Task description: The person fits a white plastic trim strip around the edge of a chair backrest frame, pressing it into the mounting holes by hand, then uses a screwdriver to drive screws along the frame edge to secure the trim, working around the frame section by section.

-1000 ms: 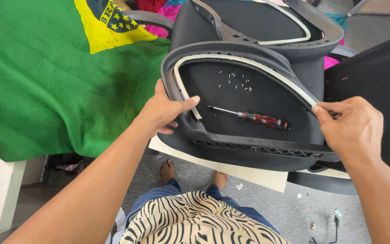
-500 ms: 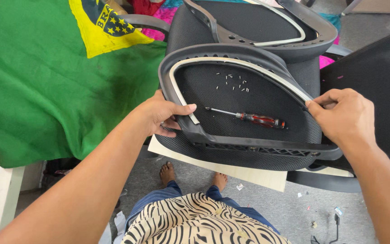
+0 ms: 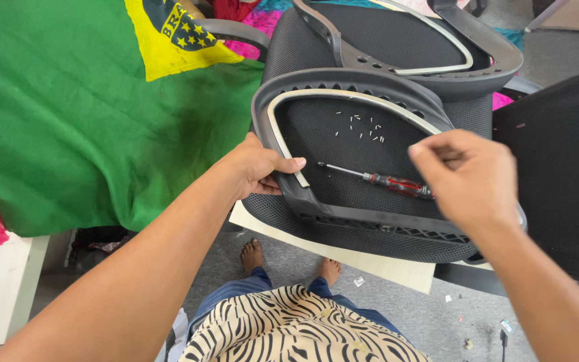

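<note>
Closest to the camera, bottom centre of the frame, there's a lap in zebra-print fabric (image 3: pixel 303 328) with two bare feet (image 3: pixel 252 253) on the grey floor just past it. A thin pale board (image 3: pixel 376 265) sticks out from under the chair part above the feet.

Left hand (image 3: pixel 252 167) sits at mid-frame, fingers wrapped and clamped on the left rim of the grey plastic chair frame (image 3: pixel 296 194), thumb lying along the white trim strip (image 3: pixel 288 155) that runs around the inside edge. Right hand (image 3: pixel 467 177) is at centre right, hovering over the right side of the frame, fingertips pinched together, but I can't tell if there's anything between them.

Inside the frame, on the black mesh (image 3: pixel 343 144), a red-handled screwdriver (image 3: pixel 383 179) lies flat, its handle end right by the right hand. A bit further up, a scatter of small screws (image 3: pixel 360 127) lies loose on the mesh.

Beyond that, top centre, another black mesh chair back (image 3: pixel 397 40) is stacked. Upper left is a big green cloth (image 3: pixel 68 121) with a yellow patch (image 3: pixel 169 40).
</note>
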